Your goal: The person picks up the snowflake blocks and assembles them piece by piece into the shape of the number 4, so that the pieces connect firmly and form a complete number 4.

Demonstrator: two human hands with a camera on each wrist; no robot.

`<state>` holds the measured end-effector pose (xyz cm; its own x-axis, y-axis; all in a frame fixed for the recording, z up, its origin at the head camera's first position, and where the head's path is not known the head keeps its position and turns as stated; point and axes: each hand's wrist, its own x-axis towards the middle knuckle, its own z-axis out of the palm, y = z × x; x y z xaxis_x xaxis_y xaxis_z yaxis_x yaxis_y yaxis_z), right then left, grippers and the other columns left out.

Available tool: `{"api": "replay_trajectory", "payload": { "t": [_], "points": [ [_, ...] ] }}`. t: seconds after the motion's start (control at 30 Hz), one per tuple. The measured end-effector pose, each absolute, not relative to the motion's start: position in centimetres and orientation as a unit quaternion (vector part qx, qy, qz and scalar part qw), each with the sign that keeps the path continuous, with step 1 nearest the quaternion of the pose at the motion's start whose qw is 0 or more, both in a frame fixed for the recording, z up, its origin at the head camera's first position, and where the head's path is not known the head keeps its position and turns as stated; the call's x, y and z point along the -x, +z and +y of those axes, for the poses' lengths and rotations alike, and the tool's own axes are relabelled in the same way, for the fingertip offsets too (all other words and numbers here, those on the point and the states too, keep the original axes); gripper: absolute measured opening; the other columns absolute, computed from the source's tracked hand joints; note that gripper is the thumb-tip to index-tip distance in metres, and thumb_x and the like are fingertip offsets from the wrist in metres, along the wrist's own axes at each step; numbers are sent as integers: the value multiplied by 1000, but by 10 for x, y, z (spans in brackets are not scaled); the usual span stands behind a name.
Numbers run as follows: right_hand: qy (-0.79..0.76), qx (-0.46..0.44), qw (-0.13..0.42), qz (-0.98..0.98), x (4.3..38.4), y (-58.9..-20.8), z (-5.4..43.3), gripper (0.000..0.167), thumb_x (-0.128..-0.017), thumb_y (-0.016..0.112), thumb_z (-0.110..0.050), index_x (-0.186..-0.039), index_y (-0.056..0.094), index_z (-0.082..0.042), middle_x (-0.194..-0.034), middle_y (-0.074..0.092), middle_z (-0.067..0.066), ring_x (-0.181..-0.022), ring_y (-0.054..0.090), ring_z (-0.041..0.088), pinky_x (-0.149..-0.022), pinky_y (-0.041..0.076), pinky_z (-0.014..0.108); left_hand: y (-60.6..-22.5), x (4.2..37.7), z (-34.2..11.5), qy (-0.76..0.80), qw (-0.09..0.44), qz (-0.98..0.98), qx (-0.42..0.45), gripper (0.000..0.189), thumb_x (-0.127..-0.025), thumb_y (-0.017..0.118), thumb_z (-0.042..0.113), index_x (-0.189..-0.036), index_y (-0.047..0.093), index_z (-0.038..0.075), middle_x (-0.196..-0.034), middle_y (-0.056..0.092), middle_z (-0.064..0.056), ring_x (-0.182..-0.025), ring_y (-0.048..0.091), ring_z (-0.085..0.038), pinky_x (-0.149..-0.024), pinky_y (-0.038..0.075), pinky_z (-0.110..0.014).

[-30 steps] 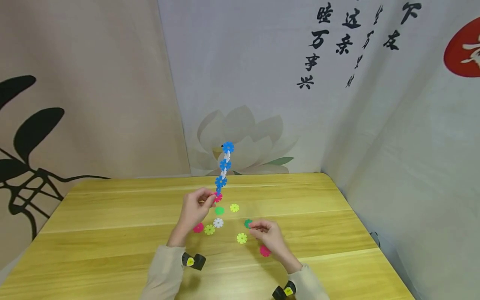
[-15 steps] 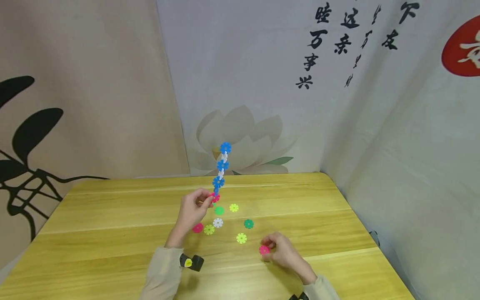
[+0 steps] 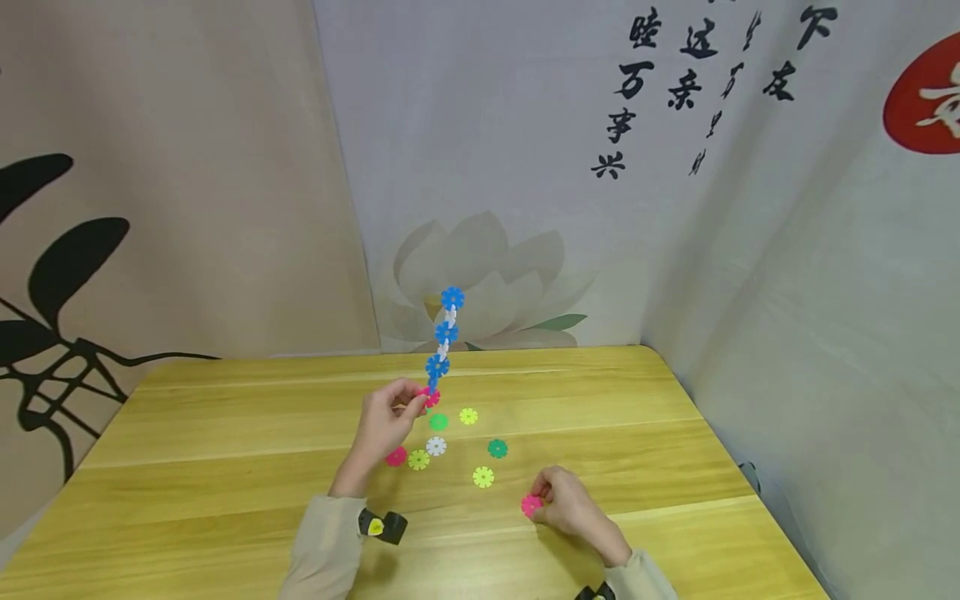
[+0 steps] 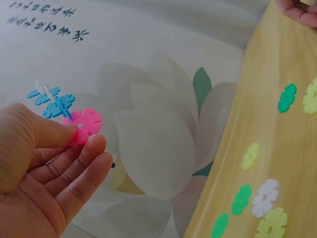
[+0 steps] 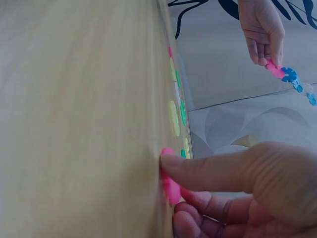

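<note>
My left hand [image 3: 385, 423] pinches the pink notched snowflake disc [image 4: 89, 123] between thumb and fingers. This disc is the lower end of a chain that rises from the hand, made of interlocked blue discs [image 3: 446, 332] and white discs [image 3: 443, 350]. At the right, my right hand [image 3: 572, 505] pinches another pink snowflake disc [image 3: 531, 505] at the table surface. In the right wrist view, the thumb lies against one face of that pink disc [image 5: 170, 176], with fingertips behind it.
Loose discs lie on the wooden table [image 3: 225, 467] between the hands: dark green [image 3: 497, 448], yellow [image 3: 483, 477], white [image 3: 437, 446], light green [image 3: 438, 422] and pink [image 3: 396, 456]. A printed curtain [image 3: 510, 150] hangs behind the table's far edge.
My right hand has moved right and toward me, from beside the dark green disc to the pink disc, and now pinches it. My left hand keeps its hold on the chain, nearly still.
</note>
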<state>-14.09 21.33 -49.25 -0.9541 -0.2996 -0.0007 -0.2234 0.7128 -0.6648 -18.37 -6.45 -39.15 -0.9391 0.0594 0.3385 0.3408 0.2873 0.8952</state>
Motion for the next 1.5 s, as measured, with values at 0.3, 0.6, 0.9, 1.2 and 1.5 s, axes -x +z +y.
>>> {"api": "replay_trajectory", "payload": {
  "t": [0.3, 0.6, 0.9, 1.2, 1.5],
  "points": [
    [-372, 151, 77, 913, 143, -492, 214, 31, -62, 77, 7, -82, 56, -2, -74, 56, 2, -66, 51, 11, -57, 46, 20, -389, 181, -65, -578, 117, -799, 118, 6, -86, 60, -9, -87, 60, -14, -77, 62, -22, -72, 62, -35, -65, 58, -32],
    [-477, 139, 110, 861, 148, -493, 219, 20, -70, 73, 11, -80, 57, 4, -72, 56, 5, -64, 52, 11, -55, 47, 18, -391, 180, -65, -579, 112, -799, 117, 4, -86, 60, -9, -88, 60, -13, -79, 62, -22, -74, 62, -35, -65, 58, -29],
    [-560, 73, 101, 819, 160, -481, 205, 15, -82, 70, -7, -81, 64, 6, -64, 56, 1, -55, 48, 9, -48, 43, 18, -396, 183, -65, -584, 106, -795, 128, 4, -85, 58, -12, -89, 59, -14, -78, 62, -22, -73, 63, -37, -66, 58, -37],
    [-654, 44, 102, 748, 182, -455, 172, 22, -89, 63, -11, -87, 64, 11, -66, 60, 2, -57, 54, 9, -53, 50, 19, -401, 184, -65, -591, 107, -785, 151, 3, -87, 56, -12, -88, 59, -14, -79, 61, -22, -72, 62, -37, -62, 55, -21],
    [-680, 36, 92, 726, 197, -434, 140, 23, -92, 60, -15, -83, 62, 5, -63, 57, 0, -53, 52, 8, -49, 47, 18, -399, 182, -62, -597, 94, -782, 153, 3, -88, 56, -11, -88, 58, -13, -79, 59, -23, -74, 59, -41, -62, 51, -16]
  ]
}}
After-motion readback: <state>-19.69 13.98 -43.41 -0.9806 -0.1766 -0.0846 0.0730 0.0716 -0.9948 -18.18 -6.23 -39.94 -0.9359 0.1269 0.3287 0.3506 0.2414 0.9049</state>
